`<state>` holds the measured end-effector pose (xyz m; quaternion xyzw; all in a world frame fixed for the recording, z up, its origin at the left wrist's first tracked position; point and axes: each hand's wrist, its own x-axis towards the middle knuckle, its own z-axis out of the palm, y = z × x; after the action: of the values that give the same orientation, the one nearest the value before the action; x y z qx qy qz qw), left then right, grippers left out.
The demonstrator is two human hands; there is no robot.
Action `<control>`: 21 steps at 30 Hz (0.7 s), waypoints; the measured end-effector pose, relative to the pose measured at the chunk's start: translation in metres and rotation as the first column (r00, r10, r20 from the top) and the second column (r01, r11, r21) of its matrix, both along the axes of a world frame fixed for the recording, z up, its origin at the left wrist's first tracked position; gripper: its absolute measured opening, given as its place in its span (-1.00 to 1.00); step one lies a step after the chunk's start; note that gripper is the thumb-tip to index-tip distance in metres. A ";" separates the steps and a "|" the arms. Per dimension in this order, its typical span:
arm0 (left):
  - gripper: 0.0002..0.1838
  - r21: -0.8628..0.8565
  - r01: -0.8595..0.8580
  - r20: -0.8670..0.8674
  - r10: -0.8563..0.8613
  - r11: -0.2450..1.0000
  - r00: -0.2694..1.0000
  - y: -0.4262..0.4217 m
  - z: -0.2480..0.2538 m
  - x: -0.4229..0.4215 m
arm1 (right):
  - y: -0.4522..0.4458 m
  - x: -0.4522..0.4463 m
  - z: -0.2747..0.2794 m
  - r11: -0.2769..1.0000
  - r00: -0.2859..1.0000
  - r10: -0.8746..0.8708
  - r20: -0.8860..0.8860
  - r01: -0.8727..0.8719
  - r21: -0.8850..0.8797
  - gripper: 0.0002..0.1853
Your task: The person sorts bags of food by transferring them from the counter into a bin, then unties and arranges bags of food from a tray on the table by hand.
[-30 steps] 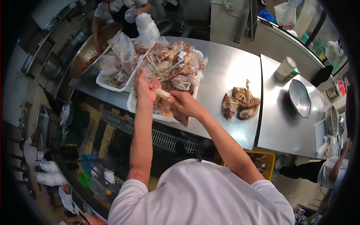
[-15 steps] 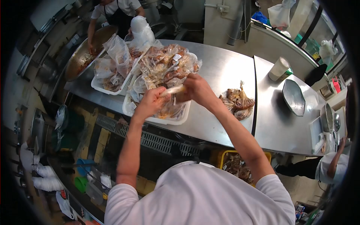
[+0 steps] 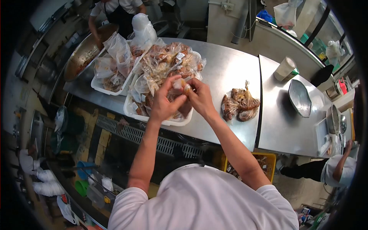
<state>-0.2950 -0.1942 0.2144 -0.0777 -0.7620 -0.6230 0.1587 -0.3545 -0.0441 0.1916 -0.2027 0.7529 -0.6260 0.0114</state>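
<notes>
My left hand (image 3: 165, 102) and my right hand (image 3: 200, 97) meet over the front of a white basket (image 3: 182, 122) piled with clear bags of brown food (image 3: 165, 63). Between my fingers is the gathered top of a plastic bag (image 3: 178, 83); both hands pinch it. The lower part of this bag hangs behind my hands and is partly hidden. To the right, several tied bags of brown food (image 3: 240, 103) sit together on the steel table (image 3: 218, 63).
Left of the basket stands a second white tray (image 3: 109, 91) of bags. A co-worker (image 3: 119, 11) reaches into a large metal bowl (image 3: 82, 55). A grey plate (image 3: 299, 98) and a container (image 3: 285, 69) are on the right table. Below is a yellow crate (image 3: 271, 165).
My hands have come closer together at the twisted bag top, which was stretched between them before. The view has shifted slightly.
</notes>
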 end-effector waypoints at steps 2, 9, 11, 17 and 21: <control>-0.51 -0.374 -0.247 -0.198 0.183 0.894 0.963 0.024 0.003 0.010 | -0.004 0.004 -0.015 0.996 0.998 -0.044 -0.034 0.041 -0.080 -0.82; -0.68 -0.248 -0.454 -0.300 0.378 0.856 0.876 0.038 -0.027 0.001 | 0.021 0.012 -0.028 0.988 1.000 -0.008 -0.003 0.007 -0.154 -0.85; -0.71 -0.027 -0.281 -0.171 0.273 0.959 0.947 0.032 -0.034 -0.007 | 0.033 0.013 -0.028 0.872 0.942 0.307 0.134 -0.221 -0.437 -0.87; -0.79 -0.382 -0.118 -0.224 0.032 0.917 0.974 0.056 -0.020 -0.010 | 0.073 0.018 -0.042 0.916 0.964 0.150 0.220 -0.053 -0.397 -0.84; -0.81 -0.280 0.111 0.049 -0.101 0.954 0.994 0.078 -0.024 0.002 | 0.088 0.054 -0.042 0.959 0.981 -0.192 -0.021 0.183 -0.218 -0.81</control>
<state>-0.2932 -0.1158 0.1901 -0.1295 -0.8404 -0.5169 0.0994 -0.3003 0.0443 0.1499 -0.1436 0.6965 -0.6978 -0.0858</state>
